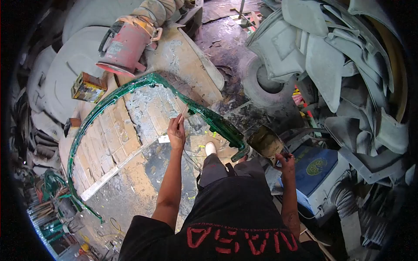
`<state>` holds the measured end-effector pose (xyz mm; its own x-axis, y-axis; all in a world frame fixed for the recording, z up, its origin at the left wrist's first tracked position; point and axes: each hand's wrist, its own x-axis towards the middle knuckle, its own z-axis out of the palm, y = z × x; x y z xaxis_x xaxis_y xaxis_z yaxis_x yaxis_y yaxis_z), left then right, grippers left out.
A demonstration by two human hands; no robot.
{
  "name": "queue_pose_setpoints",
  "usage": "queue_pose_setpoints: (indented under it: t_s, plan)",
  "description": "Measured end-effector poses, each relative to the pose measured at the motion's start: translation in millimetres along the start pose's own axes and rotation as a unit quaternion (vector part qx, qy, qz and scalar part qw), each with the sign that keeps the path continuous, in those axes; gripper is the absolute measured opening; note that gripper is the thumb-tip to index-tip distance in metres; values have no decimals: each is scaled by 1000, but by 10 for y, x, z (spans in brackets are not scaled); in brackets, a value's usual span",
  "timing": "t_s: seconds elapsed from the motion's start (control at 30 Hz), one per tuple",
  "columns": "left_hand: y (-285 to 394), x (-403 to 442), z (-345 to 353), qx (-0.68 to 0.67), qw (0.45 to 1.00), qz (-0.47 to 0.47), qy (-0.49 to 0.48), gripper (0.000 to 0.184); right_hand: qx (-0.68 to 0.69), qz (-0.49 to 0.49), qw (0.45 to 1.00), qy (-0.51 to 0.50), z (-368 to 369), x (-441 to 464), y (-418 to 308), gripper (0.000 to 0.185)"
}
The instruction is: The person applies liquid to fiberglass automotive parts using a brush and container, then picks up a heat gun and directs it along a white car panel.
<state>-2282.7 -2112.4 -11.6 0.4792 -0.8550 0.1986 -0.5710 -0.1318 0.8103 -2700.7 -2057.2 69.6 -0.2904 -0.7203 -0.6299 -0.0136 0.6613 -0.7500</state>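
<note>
A long, curved, glossy green piece (154, 79) arches over a cardboard-covered bench and comes down toward the person's legs. My left hand (176, 132) is closed on a small, thin tan tool (186, 112), its tip at the green piece's edge. At the right, my right hand (285, 162) grips the edge of a dark container (264, 142) with tan, grainy-looking matter inside. The container is beside the green piece's lower end.
The bench (104, 135) has a pale front edge. Behind it lie a red cylinder with a hose (125, 48) and a yellow tin (89, 87). A tire (265, 80), stacked grey panels (324, 56) and a blue-topped box (315, 167) are at the right.
</note>
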Motion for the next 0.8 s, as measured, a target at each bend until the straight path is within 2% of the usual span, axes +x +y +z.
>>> queue_pose_setpoints:
  t_s: [0.1,0.17,0.2,0.23,0.3,0.37,0.4,0.43,0.47,0.5,0.53,0.6,0.63,0.7,0.77,0.8]
  plan:
    - [-54,-241,214,84,988,126,23,22,-35,-21,999,-13,-126,292,144,86]
    - [-70,-563,450,135,986,85,-50,28,-52,3,998,-22,-131,307,-37,86]
    - [88,-663,517,140,978,151,-27,26,-82,-30,996,-26,-220,511,144,66]
    - [171,-802,577,154,980,80,-99,24,-80,-27,996,-34,-244,563,119,66]
    - [175,-1035,741,113,981,90,-133,20,-101,13,995,-22,-295,682,52,85]
    - [250,-1133,801,98,971,106,-191,20,-92,4,994,-59,-368,810,33,88]
    - [327,-1134,791,85,969,85,-218,19,-109,-2,992,-68,-383,816,-67,91]
    - [317,-1090,788,91,969,83,-214,19,-125,-7,989,-76,-390,836,-121,93]
    - [277,-996,771,66,975,78,-198,17,-123,-6,989,-83,-418,944,-52,93]
    - [191,-896,753,41,980,73,-182,16,-133,-19,989,-69,-453,1092,49,83]
    - [-36,-784,757,42,985,107,-128,14,-143,-31,988,-54,-481,1189,126,74]
    - [66,-489,593,56,994,57,-77,14,-139,-48,987,-71,-529,1242,112,74]
    - [219,-363,496,73,992,102,-26,14,-135,-68,985,-81,-547,1258,50,74]
    - [417,-274,399,100,994,0,36,15,-136,-69,983,-102,-547,1227,-95,75]
    - [503,-320,404,127,989,4,74,16,-122,-40,983,-130,-578,1267,-90,100]
    - [545,-348,442,146,983,7,107,17,-118,-40,984,-130,-580,1263,-96,100]
